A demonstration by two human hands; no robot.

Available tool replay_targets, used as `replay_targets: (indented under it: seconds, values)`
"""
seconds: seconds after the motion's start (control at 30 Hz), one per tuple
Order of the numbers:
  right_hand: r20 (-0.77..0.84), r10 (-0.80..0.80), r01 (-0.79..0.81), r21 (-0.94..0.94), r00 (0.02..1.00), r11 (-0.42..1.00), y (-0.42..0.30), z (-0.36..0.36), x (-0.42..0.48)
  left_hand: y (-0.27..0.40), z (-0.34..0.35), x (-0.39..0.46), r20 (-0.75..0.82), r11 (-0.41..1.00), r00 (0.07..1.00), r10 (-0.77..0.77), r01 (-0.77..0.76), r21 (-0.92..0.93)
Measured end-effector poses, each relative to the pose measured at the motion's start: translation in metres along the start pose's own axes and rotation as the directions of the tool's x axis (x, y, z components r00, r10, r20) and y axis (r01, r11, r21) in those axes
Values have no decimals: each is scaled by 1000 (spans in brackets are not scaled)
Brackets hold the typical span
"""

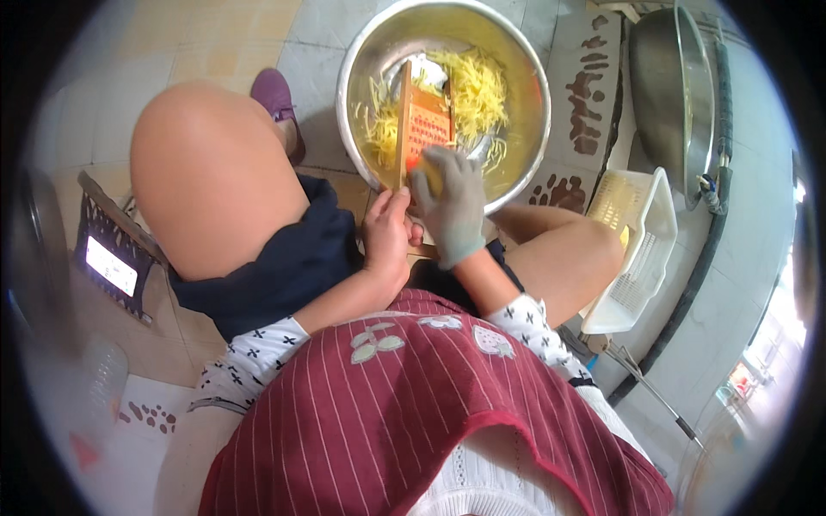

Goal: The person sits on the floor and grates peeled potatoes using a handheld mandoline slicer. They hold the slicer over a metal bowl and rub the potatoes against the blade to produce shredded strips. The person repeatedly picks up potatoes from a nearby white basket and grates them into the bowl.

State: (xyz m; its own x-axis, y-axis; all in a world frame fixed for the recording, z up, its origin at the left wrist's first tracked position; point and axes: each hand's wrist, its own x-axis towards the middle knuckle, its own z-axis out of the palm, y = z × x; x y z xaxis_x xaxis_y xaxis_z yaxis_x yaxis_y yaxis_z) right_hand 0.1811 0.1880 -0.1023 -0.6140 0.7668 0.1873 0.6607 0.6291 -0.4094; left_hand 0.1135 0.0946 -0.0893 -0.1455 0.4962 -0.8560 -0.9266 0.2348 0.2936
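Note:
A wood-framed grater [429, 122] with an orange-red toothed plate leans inside a large metal basin [539, 103] on the floor. Bare and closed around the near end of its frame is my left hand [387, 226]. My right hand [457, 200], in a grey work glove, presses a yellow peeled vegetable, perhaps a potato [428, 177], against the lower part of the plate. The glove hides much of that piece. Pale yellow shreds [477, 93] are heaped in the basin right of the grater, with a smaller pile [383, 132] on its left.
At the right stands a white plastic basket [635, 277] with something yellow inside, close to my knee. Behind it a large metal bowl [664, 103] leans by a dark pipe [700, 258]. A lit phone [111, 266] rests on a low woven seat [116, 238] at left.

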Motion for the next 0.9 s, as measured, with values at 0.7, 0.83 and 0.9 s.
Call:
replay_targets:
  seconds: [0.7,0.83,0.9]
  values:
    - [193,299,-325,115,934,939,56,68,77,-7,-8,17,-79,991,991,112,-117,-57]
    - [56,36,-36,8,998,999,-20,-6,-4,-2,-3,3,-76,994,996,48,-55,-94]
    - [68,38,-34,-49,997,998,2,11,1,-8,-9,-1,-35,996,999,27,-30,-86]
